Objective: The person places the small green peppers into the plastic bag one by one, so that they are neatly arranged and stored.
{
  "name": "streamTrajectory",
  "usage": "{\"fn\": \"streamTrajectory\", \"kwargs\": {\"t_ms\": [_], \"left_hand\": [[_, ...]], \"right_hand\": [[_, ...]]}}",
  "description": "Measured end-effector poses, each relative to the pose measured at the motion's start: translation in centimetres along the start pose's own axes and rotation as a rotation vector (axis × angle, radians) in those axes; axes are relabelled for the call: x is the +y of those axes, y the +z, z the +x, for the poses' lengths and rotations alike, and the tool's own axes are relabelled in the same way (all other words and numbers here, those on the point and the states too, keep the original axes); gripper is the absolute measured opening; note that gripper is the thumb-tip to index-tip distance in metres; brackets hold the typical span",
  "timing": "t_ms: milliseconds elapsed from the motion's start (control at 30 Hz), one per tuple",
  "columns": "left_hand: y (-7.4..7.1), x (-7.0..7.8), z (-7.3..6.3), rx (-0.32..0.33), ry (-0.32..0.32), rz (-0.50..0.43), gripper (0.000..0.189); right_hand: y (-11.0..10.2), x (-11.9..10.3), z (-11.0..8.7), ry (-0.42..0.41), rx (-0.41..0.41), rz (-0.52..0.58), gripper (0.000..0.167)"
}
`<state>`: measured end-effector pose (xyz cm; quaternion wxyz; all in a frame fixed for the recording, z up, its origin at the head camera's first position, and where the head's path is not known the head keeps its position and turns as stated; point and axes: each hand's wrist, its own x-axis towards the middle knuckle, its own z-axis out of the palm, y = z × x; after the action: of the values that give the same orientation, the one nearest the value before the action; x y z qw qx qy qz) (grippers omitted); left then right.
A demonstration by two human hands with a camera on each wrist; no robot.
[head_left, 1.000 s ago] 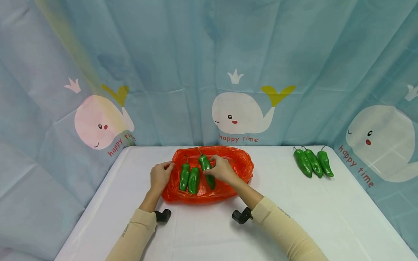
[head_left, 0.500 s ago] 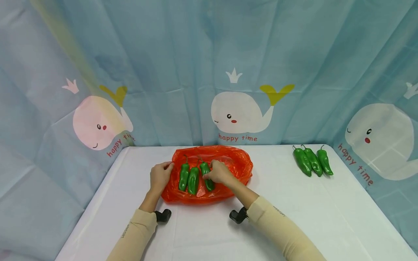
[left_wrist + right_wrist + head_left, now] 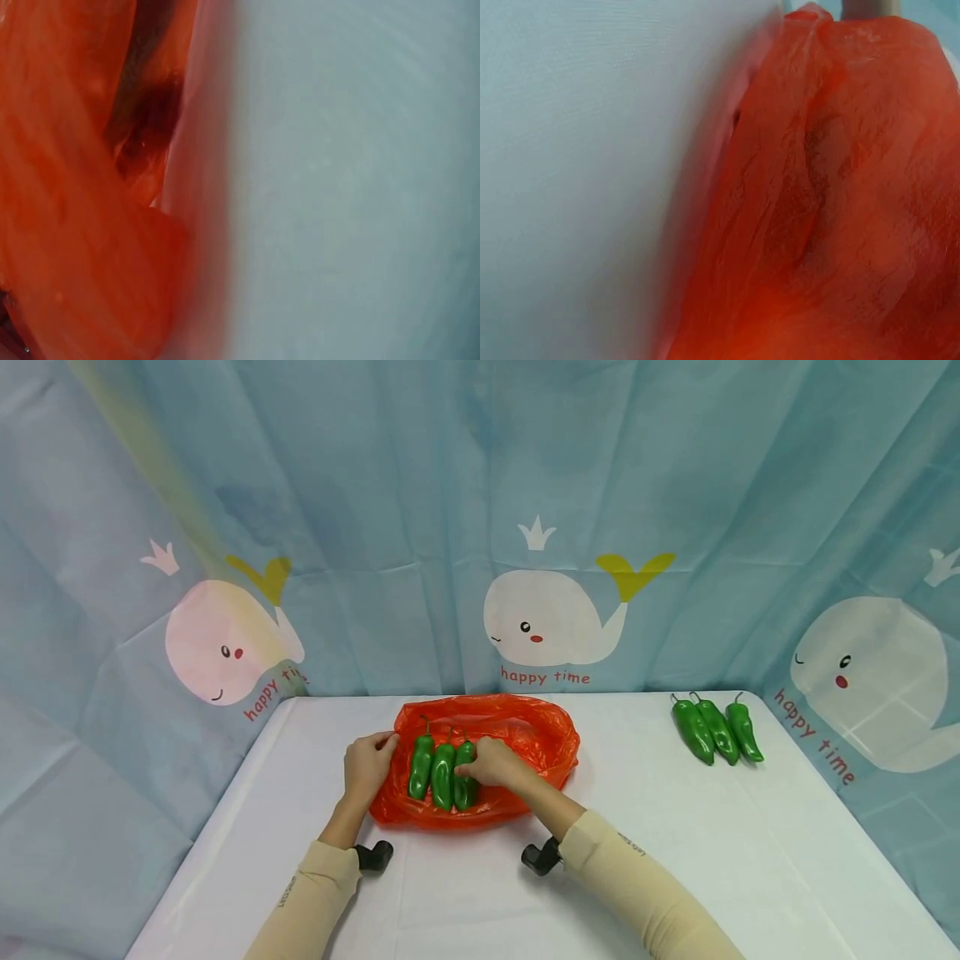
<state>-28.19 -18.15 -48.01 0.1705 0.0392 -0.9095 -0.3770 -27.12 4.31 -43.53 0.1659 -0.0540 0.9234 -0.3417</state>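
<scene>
An opened red plastic bag [image 3: 536, 739] lies on the table. Three green peppers lie inside its left half, side by side with stems pointing away: a left pepper [image 3: 421, 768], a middle pepper [image 3: 443, 778] and a right pepper [image 3: 466, 792]. My right hand [image 3: 497, 762] grips the right pepper, thumb across its top, close against the middle one. At the bag's left rim, my left hand [image 3: 367, 767] pinches the plastic. Both wrist views show mostly the bag's red side, the left wrist view [image 3: 67, 187] and the right wrist view alike; the hands' fingertips are hidden there.
Three more green peppers [image 3: 716, 731] lie together at the table's back right corner. A blue curtain [image 3: 420, 527] with whale prints hangs behind the white table [image 3: 465, 902] and along its sides.
My right hand has lowered the right pepper into the bag and shifted it left, beside the middle pepper. My left hand has stayed at the bag's rim.
</scene>
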Motion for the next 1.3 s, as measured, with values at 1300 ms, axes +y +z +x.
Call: {"fn": "streamTrajectory", "kwargs": {"t_ms": [1300], "left_hand": [[-0.2, 0.0, 0.0, -0.006, -0.02, -0.02, 0.029]], "right_hand": [[-9.6, 3.0, -2.1, -0.276, 0.17, -0.141, 0.037]]}}
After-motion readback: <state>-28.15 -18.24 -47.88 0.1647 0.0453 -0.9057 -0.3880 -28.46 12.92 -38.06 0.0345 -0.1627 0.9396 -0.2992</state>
